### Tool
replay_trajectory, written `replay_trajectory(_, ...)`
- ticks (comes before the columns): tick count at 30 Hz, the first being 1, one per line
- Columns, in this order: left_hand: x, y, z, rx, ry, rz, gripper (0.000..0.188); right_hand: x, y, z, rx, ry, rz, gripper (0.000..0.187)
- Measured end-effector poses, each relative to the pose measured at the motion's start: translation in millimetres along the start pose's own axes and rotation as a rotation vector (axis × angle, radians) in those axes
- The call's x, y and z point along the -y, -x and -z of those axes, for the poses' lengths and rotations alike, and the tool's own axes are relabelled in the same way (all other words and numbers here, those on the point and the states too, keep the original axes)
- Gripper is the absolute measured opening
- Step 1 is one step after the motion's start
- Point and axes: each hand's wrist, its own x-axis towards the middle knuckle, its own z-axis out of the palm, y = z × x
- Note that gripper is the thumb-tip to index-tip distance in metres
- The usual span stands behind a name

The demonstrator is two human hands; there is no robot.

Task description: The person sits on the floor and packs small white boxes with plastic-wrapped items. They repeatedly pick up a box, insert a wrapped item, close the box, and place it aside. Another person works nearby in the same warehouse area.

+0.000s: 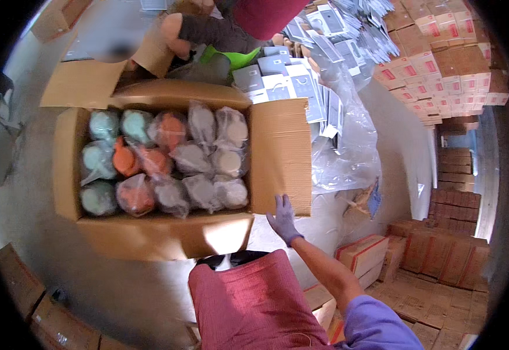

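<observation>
My right hand (283,221), in a thin grey glove, reaches up from the lower right with its fingers spread. Its fingertips are at the lower edge of the right flap (281,157) of a large open cardboard box (164,223); whether they press on it I cannot tell. Inside, several round-topped containers, like lidded bottles, stand in rows, most wrapped in clear plastic. Mint-green ones (103,125) are on the left, orange ones (127,160) in the middle, grey ones (191,159) and cream ones (227,162) to the right. My left hand is out of view.
Another person (208,35) in dark shorts is beyond the box. Flat printed cartons (301,84) lie piled at the back right beside a clear plastic sheet (348,157). Stacked cardboard boxes (441,70) line the right side, with more boxes (62,321) at the lower left.
</observation>
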Motion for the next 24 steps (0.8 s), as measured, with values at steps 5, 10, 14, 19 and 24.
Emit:
replay_trajectory(5,-71,-90,-30,-0.14,0.299,0.046,0.029,-18,-121,-76,0.195,-0.266,-0.317,0.086)
replay_trajectory(10,-172,-126,-72,-0.194,0.645,0.218,0.027,-34,-179,-141,0.542,-0.719,-0.432,0.084)
replay_trajectory(14,-294,-140,-120,-0.197,0.89,0.403,0.026,-82,-211,-176,0.929,-0.807,-0.418,0.054)
replay_trajectory(19,-439,-154,-196,-0.116,1.189,0.583,0.025,-76,-218,-135,1.043,-0.717,-0.095,0.033)
replay_trajectory(24,-549,-206,-254,-0.087,1.405,0.664,0.024,-86,-216,-140,1.112,-0.694,-0.325,0.041)
